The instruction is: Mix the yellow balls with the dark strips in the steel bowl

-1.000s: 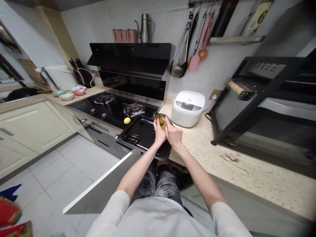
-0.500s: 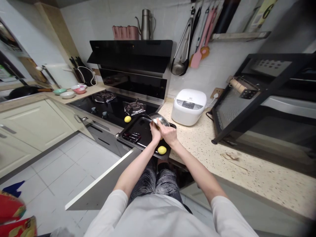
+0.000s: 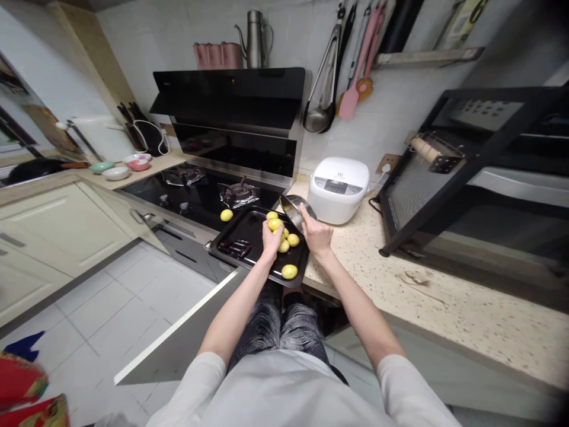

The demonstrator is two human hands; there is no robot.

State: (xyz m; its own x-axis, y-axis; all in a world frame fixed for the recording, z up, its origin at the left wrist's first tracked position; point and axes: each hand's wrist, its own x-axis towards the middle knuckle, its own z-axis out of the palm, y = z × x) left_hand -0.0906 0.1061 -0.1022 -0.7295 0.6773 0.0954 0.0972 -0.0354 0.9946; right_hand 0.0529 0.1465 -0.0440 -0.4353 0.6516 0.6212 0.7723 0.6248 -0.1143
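Note:
My right hand [image 3: 317,235] grips a metal bowl [image 3: 295,209] by its side, tipped over the right part of a black baking tray [image 3: 255,220]. Just left of it, my left hand [image 3: 269,239] is closed around a lemon [image 3: 275,225], its fingers partly hidden. Several yellow lemons lie bunched beside that hand on the tray, and one lemon [image 3: 289,271] lies apart near the front right corner. On the tray's left part are several dark, glossy, elongated pieces [image 3: 237,248] whose kind I cannot make out. Another lemon [image 3: 226,215] sits behind the tray at the stove's edge.
A black gas stove [image 3: 200,193] is at back left and a white rice cooker [image 3: 338,190] at back right. A black rack [image 3: 427,178] stands on the right countertop [image 3: 373,279]. Below the tray, a cabinet door [image 3: 178,335] stands open. Bowls [image 3: 116,173] are at far left.
The metal bowl has moved right and up with my right hand. My left hand has left the bowl and holds a lemon. Several lemons now show on the tray.

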